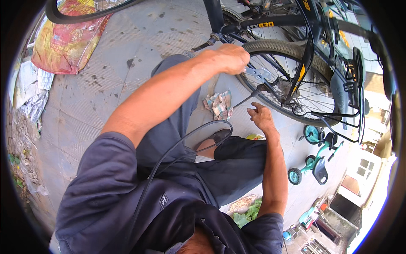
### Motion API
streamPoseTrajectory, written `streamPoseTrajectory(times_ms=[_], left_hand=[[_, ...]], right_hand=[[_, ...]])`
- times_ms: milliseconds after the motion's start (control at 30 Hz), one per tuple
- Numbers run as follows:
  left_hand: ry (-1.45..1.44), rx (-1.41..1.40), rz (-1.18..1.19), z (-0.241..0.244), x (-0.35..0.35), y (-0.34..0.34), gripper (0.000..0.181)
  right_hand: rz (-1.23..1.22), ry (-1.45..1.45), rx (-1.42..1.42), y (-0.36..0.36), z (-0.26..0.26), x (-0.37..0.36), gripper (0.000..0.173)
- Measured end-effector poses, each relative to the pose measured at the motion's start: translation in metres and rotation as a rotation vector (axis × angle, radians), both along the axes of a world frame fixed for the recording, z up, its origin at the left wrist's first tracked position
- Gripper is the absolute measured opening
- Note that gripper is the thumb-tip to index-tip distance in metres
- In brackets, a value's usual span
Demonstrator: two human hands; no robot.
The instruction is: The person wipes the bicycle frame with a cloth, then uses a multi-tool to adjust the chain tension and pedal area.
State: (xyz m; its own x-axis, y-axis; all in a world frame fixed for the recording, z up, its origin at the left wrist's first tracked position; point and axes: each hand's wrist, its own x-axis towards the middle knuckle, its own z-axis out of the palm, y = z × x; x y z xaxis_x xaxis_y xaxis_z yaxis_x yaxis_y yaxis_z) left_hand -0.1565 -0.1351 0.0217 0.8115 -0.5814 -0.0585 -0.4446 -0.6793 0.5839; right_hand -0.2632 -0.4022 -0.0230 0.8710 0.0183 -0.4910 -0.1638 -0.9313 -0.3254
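A flat grey metal multi-hole spanner (258, 73) is held in my left hand (231, 58). Its free end lies over the rear wheel (287, 57) of a black bicycle, close to the hub; whether it touches a nut is unclear. My right hand (261, 117) is just below the tyre, holding nothing, with thumb and forefinger apart. Between my hands, a black kickstand (256, 91) slants down from the bicycle's rear end. A crumpled checked cloth (219, 104) lies on the paving beside the kickstand's lower end.
A pedal crank (206, 43) juts out above my left forearm. A black rear rack (357, 95) sticks out at the right. A teal child's tricycle (317, 160) stands beyond the wheel. At upper left, a red and yellow sack (68, 44) lies under another wheel (85, 17). A black cable (177, 144) loops across my lap.
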Motion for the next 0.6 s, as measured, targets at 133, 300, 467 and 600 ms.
streamPoseTrajectory(times_ms=[133,300,467,600], left_hand=[[-0.025,-0.091,-0.018,-0.009,-0.008,-0.003,0.025],[0.034,-0.166,0.066,-0.018,-0.017,-0.003,0.023],[-0.009,-0.203,0.147,-0.009,-0.020,-0.010,0.020],[-0.039,-0.151,0.167,-0.013,-0.035,-0.002,0.020]], right_hand=[[-0.270,0.105,0.426,0.059,0.028,0.004,0.056],[-0.561,-0.002,0.780,0.106,0.062,0.006,0.070],[-0.477,-0.127,0.832,0.124,0.057,0.025,0.069],[-0.529,-0.050,0.974,0.122,0.052,0.031,0.065]])
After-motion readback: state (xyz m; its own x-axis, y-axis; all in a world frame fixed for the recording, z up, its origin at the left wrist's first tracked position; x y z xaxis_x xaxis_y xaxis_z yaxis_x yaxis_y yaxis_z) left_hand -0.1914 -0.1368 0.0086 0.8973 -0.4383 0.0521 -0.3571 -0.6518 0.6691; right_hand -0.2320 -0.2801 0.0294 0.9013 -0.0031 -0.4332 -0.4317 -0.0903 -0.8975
